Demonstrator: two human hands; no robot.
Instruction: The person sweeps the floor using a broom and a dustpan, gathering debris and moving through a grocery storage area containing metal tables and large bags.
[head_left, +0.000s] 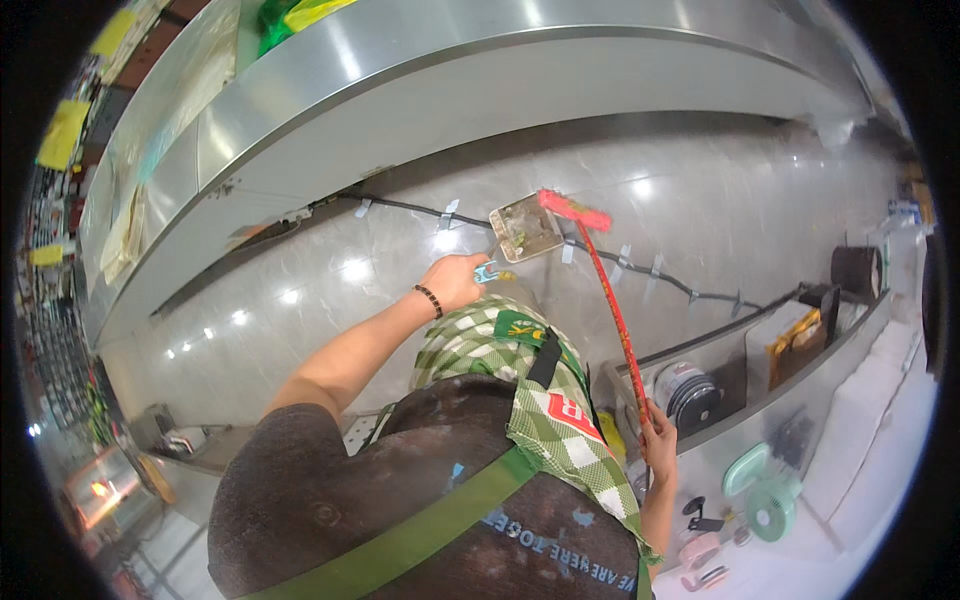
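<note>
My left hand (459, 279) is closed around the light blue end of a handle (486, 273) that leads to a dustpan (541, 238). The pan rests on the grey tiled floor, with greenish scraps and dirt inside it. In my right hand (658, 441) is the red patterned stick (616, 315) of a broom, gripped near its upper end. The broom's pink-red bristle head (576, 211) lies at the pan's far right corner, partly over the rim. A green checked apron (480, 322) covers my front.
A black cable (660, 275) taped to the floor runs past the dustpan. A steel-edged counter (420, 60) curves along the far side. To the right, a low shelf (720, 420) holds a round dark appliance (686, 394) and boxes; a mint green fan (770, 510) stands nearby.
</note>
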